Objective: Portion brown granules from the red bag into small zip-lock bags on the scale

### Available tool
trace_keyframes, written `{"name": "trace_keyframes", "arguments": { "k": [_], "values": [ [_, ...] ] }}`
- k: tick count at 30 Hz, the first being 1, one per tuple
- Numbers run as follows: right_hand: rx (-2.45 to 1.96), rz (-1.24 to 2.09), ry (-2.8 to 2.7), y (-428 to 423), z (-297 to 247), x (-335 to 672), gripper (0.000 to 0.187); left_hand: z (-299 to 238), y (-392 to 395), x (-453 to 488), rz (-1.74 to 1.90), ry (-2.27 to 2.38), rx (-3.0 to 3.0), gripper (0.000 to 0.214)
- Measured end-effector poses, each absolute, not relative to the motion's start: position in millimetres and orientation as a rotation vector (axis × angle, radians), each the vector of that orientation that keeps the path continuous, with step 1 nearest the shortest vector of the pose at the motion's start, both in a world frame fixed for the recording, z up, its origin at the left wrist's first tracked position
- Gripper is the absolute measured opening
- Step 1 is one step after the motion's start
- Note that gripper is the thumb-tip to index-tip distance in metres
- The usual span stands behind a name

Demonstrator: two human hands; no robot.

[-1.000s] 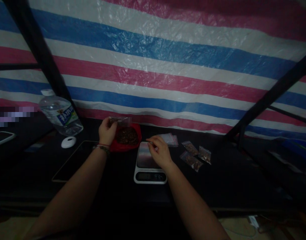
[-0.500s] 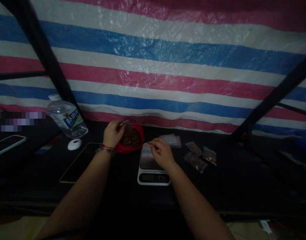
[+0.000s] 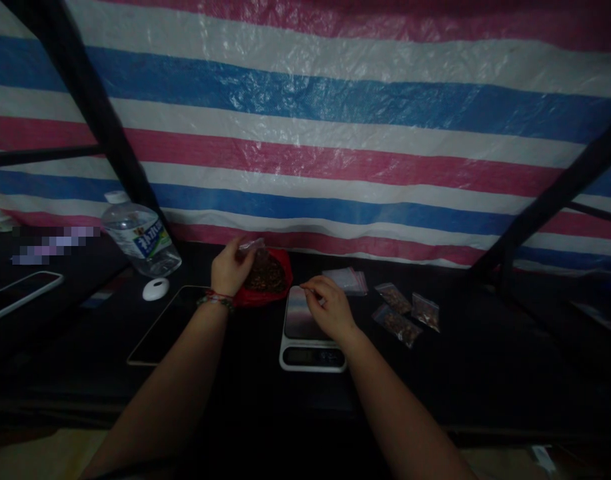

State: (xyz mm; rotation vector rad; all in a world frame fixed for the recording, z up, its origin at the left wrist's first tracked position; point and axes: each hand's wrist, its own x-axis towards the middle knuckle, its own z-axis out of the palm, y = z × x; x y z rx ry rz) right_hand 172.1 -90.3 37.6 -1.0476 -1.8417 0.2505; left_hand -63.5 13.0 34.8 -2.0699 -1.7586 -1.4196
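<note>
My left hand (image 3: 229, 270) is closed on a small clear plastic bag (image 3: 252, 248), held over a red bag of brown seeds (image 3: 268, 275). My right hand (image 3: 328, 308) hovers above the plate of a white kitchen scale (image 3: 305, 333), thumb and fingers pinched on something too small to make out. A pile of empty clear bags (image 3: 346, 281) lies just right of the scale. Three small filled bags (image 3: 408, 311) lie further right on the dark table.
A water bottle (image 3: 141, 235) lies tilted at the back left with a white round lid (image 3: 155, 289) before it. A dark tablet (image 3: 162, 327) lies left of the scale, a phone (image 3: 20, 295) at far left. A striped tarp (image 3: 335, 127) and black poles stand behind.
My left hand has dipped the small bag down to the red bag's seeds and holds it there. The right hand has stayed pinched over the scale. The view shifted slightly.
</note>
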Motion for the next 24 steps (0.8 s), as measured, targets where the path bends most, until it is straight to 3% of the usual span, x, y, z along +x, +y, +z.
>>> {"name": "trace_keyframes", "arguments": {
  "k": [4,9,19,24],
  "values": [
    [-1.054,0.259,-1.835,-90.5,37.2,172.1,0.022,36.7,10.8,-63.0,-1.379,-1.712,-2.084,0.044],
    [-1.06,0.255,-1.845,-89.9,36.9,172.2,0.021,35.8,8.6,-61.0,-1.511,-1.707,-2.026,0.054],
    [-1.057,0.269,-1.854,-87.5,31.7,173.2,0.022,36.1,9.7,-62.3,-1.395,-1.591,-2.145,0.038],
    [-1.07,0.27,-1.856,-88.3,33.6,173.0,0.022,35.3,8.1,-57.1,-1.539,-1.618,-2.124,0.042]
  ]
}}
